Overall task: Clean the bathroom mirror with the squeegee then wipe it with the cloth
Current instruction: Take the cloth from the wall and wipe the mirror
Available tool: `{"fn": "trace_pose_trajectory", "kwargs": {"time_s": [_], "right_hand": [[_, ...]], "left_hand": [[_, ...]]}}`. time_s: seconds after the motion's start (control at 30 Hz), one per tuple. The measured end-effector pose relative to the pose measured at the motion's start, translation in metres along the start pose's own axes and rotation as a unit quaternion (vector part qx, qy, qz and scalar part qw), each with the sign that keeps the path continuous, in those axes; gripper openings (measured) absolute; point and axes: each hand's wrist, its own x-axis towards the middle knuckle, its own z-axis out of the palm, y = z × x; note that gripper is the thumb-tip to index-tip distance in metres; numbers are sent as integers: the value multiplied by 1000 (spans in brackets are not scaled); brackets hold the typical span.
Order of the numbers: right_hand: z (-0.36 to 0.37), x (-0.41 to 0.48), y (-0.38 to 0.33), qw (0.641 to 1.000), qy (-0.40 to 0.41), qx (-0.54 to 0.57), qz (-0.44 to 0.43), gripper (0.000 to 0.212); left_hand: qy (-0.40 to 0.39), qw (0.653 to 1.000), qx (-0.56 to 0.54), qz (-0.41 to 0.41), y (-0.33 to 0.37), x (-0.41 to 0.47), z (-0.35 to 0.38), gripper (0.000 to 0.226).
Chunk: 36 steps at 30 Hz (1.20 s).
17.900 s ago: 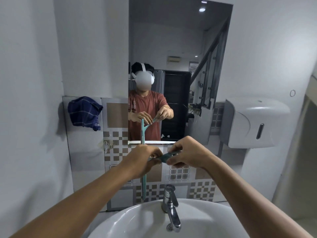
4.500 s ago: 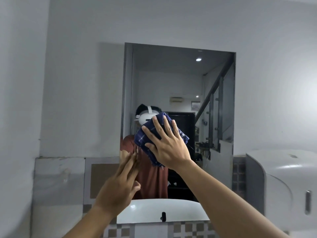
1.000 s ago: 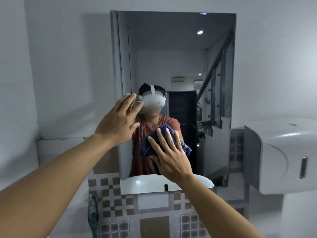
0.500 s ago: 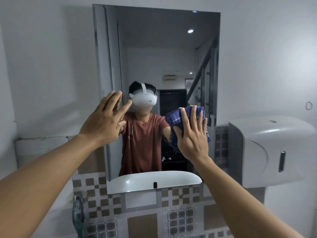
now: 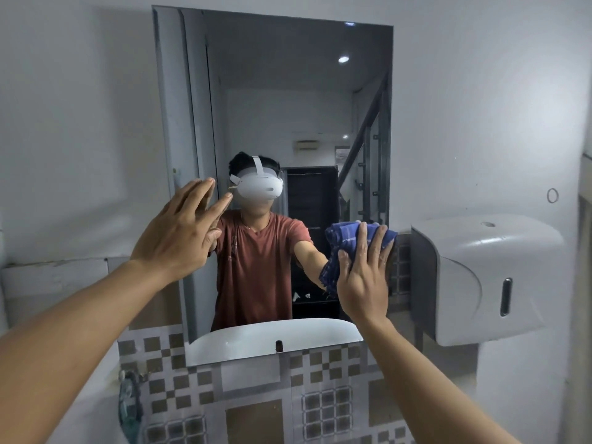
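Note:
The tall frameless mirror (image 5: pixel 288 91) hangs on the grey wall in front of me. With its fingers straight, my right hand (image 5: pixel 363 280) presses a blue checked cloth (image 5: pixel 339 238) flat against the glass near the mirror's lower right edge. My left hand (image 5: pixel 179 232) is raised in front of the mirror's left side with its fingers straight and spread, holding nothing; whether it touches the glass I cannot tell. The teal squeegee (image 5: pixel 129 408) hangs low on the left against the tiled wall.
A white dispenser (image 5: pixel 480 277) juts from the wall just right of the mirror, close to my right hand. Below the mirror runs a band of brown and grey checked tiles (image 5: pixel 256 395). A small ring hook (image 5: pixel 552 195) sits on the right wall.
My right hand has slid the cloth rightward across the lower glass to the mirror's right edge. My left hand stays raised at the left side.

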Motion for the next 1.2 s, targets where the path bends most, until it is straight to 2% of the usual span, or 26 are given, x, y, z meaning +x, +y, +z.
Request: {"fn": "trace_pose_trajectory", "kwargs": {"time_s": [0.23,0.37,0.63,0.8,0.97,1.2], "right_hand": [[15,-52,14,999,-28,-32,-7,63],[27,-68,21,999,-31,-17,-12,62],[50,-54,-28,999,6,-3,-47,67],[70,-62,-58,990,2,-45,-131,66],[89,-80,-81,976,-9,-87,-202,64],[110,-94,-119,933,-62,-116,-336,61]], "left_hand": [[-21,1000,11,-1,2,-1,-7,85],[-7,1000,-1,-1,6,1,-9,86],[-14,1000,-20,-17,4,6,-9,97],[-12,1000,-5,-9,0,2,-6,91],[5,1000,-28,-11,-2,3,-7,68],[-10,999,26,21,-8,4,-7,74]]}}
